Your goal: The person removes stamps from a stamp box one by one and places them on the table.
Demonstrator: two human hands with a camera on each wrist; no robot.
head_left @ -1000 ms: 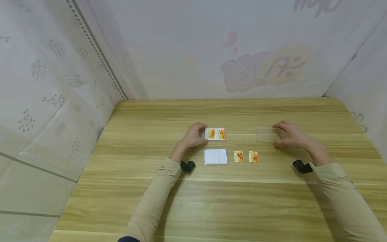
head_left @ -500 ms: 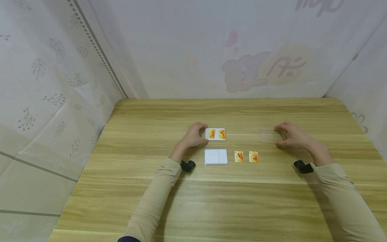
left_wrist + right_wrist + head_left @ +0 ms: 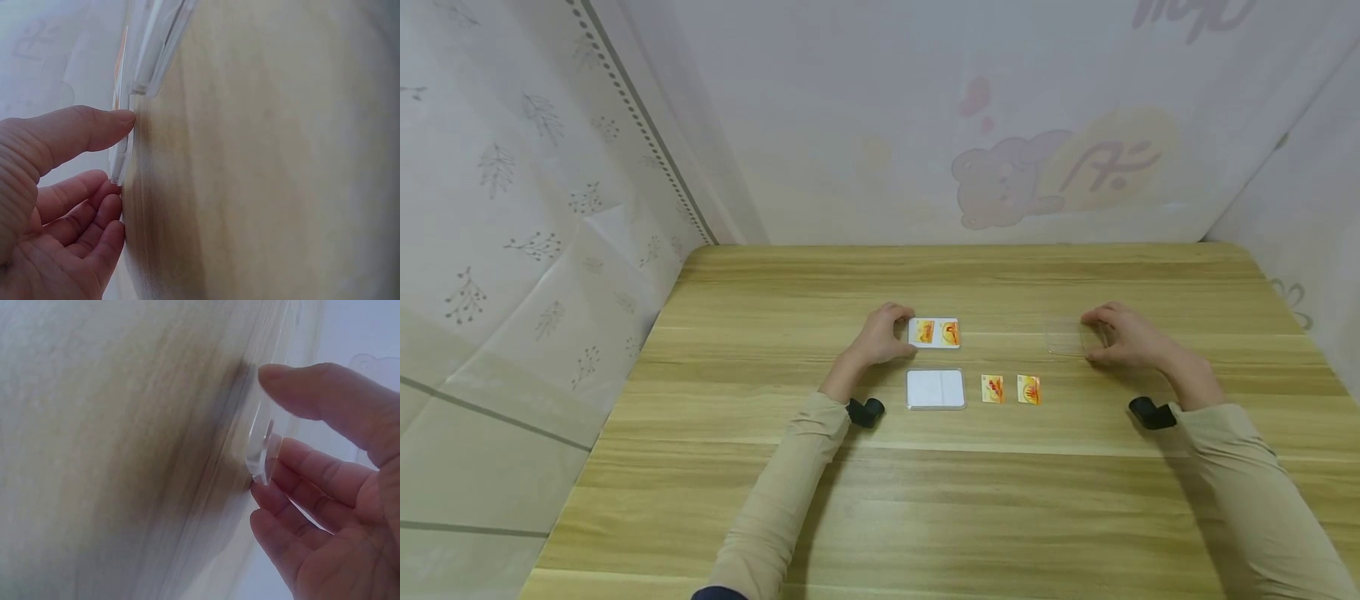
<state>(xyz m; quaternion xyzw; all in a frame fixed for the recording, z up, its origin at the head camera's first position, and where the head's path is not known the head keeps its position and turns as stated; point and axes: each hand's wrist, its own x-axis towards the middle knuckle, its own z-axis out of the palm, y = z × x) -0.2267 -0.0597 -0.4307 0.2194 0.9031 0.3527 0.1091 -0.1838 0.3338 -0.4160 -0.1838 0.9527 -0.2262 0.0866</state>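
My left hand (image 3: 878, 335) grips the left end of a shallow white-backed case (image 3: 937, 342) with two orange-yellow stamps side by side in it. The thumb is at the near edge and the fingers at the far edge, as the left wrist view also shows. To the right, my right hand (image 3: 1126, 335) holds a clear plastic cover (image 3: 1063, 337) by its right end, between thumb and fingers. In the right wrist view the cover's edge (image 3: 257, 450) is close over the tabletop. A second white-backed case (image 3: 935, 389), without stamps, lies nearer.
Two loose stamps, a left one (image 3: 992, 388) and a right one (image 3: 1028, 389), lie right of the nearer case. The wooden table (image 3: 880, 517) ends at the back against a pale printed curtain (image 3: 850, 125). Black wrist cameras are strapped at both cuffs.
My right hand has shifted slightly right with the clear cover, which sits a bit lower in the head view. The left hand and its case have stayed in place.
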